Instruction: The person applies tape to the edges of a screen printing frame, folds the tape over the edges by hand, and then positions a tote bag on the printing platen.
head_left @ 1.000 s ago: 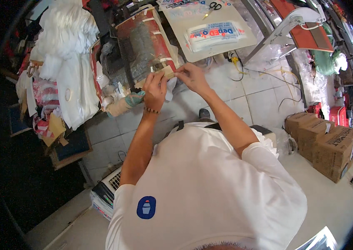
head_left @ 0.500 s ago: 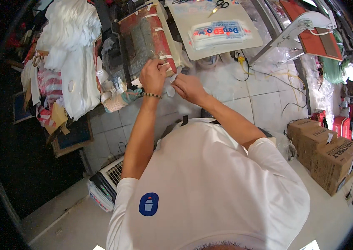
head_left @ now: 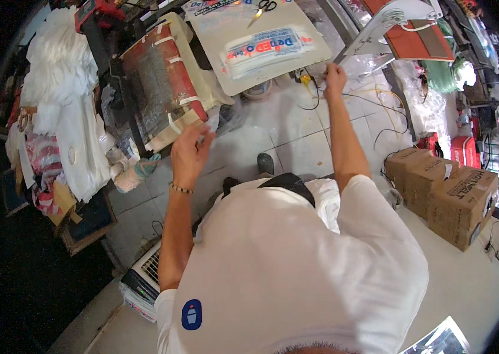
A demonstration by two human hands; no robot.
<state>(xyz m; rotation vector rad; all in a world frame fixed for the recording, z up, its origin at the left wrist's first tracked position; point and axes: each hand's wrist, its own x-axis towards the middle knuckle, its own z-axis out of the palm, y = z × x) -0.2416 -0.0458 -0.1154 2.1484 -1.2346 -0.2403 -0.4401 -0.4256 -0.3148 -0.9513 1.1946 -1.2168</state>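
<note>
Hands apart: left hand (head_left: 189, 152) pinching clear plastic bag (head_left: 232, 127); right hand (head_left: 335, 76) outstretched.

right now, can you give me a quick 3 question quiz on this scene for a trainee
1. True or false: the left hand and the right hand are pressed together.
2. Which lies on the pale board at the top? A) scissors B) a hammer C) a cup
3. What stands on the floor at the person's right?

Key:
1. False. The hands are wide apart, with thin clear plastic film between them, the right one stretched out toward the board's edge.
2. A.
3. Stacked brown cardboard boxes.
</note>
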